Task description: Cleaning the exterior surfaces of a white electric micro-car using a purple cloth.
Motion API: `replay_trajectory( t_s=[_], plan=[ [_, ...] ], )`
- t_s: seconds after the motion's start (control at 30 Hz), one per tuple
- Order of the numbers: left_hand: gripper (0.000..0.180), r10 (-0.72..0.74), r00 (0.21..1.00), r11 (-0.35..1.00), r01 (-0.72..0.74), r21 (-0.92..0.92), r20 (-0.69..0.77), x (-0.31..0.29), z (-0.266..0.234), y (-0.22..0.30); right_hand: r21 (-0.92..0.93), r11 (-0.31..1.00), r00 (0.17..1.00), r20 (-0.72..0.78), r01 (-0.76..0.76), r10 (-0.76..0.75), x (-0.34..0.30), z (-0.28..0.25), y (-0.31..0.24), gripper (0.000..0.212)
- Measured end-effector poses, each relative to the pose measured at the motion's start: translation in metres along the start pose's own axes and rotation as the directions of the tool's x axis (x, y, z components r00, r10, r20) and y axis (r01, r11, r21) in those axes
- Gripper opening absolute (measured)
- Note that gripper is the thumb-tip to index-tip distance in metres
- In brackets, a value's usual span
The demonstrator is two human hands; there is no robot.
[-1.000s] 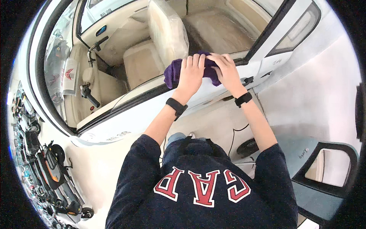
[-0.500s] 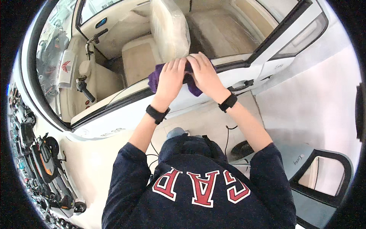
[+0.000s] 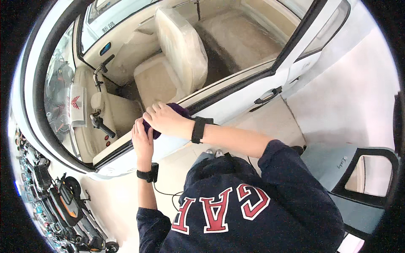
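A dark purple cloth is draped over the window sill of a white vehicle's door. My right hand lies across the cloth with its fingers curled down over it. Just to its left and close beside it, my left hand grips the cloth's left end at the sill, thumb toward the right hand. Much of the cloth is hidden under my hands. A black band sits on each of my wrists.
Inside the vehicle are a beige plastic-covered seat and a handlebar. A black door handle is on the right. Parked scooters line the lower left; a grey-blue vehicle stands at lower right.
Both hands have slid left along the sill with the cloth. My right forearm now reaches across from the right, and the view has shifted.
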State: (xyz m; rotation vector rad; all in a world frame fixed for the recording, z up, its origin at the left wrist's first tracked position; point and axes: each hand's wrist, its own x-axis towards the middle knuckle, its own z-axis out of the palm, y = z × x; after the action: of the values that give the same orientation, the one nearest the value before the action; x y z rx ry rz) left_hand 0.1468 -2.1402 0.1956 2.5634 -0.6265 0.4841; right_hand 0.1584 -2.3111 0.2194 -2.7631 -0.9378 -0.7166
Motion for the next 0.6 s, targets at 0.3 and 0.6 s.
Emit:
replay_trajectory(
  t_s=[0.3, 0.6],
  plan=[
    [0.042, -0.055, 0.997, 0.992, 0.06, -0.114, 0.046, -0.002, 0.0, -0.021, 0.02, 0.999, 0.996, -0.081, 0.031, -0.03, -0.006, -0.001, 0.006, 0.023],
    [0.038, 0.033, 0.999, 0.999, -0.033, -0.02, 0.015, 0.01, 0.006, -0.004, 0.161, 0.986, 0.991, -0.135, 0.046, -0.025, -0.023, -0.006, 0.029, 0.024]
  ],
)
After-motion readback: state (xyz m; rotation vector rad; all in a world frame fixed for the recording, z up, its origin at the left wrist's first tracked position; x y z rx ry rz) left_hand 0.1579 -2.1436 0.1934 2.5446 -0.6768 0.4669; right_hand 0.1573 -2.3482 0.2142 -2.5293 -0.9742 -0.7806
